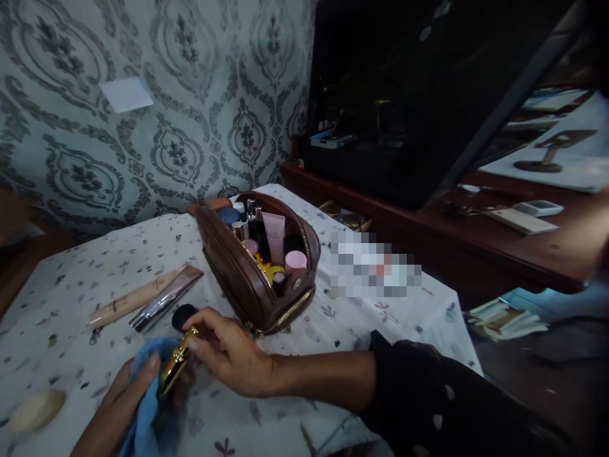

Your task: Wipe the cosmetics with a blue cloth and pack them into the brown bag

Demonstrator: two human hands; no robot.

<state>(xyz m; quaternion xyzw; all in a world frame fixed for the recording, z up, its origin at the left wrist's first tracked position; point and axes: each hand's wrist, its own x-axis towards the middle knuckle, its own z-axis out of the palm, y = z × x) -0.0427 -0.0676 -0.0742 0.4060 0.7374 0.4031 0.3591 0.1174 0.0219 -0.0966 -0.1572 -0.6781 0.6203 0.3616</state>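
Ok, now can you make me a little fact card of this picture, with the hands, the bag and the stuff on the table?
Left hand: holding a blue cloth against the gold item
Right hand: gripping the shiny gold item
Bag: brown, open on top
Inside it: pink tube, pink-topped jar, yellow thing, and more
Left of bag: beige tube, silvery tube, black round thing
Tablecloth: white with small printed plants
Wall: patterned

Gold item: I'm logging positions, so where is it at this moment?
In the head view, the gold item is low and left of centre, in the fingers of the right hand, beside the blue cloth in the left hand.
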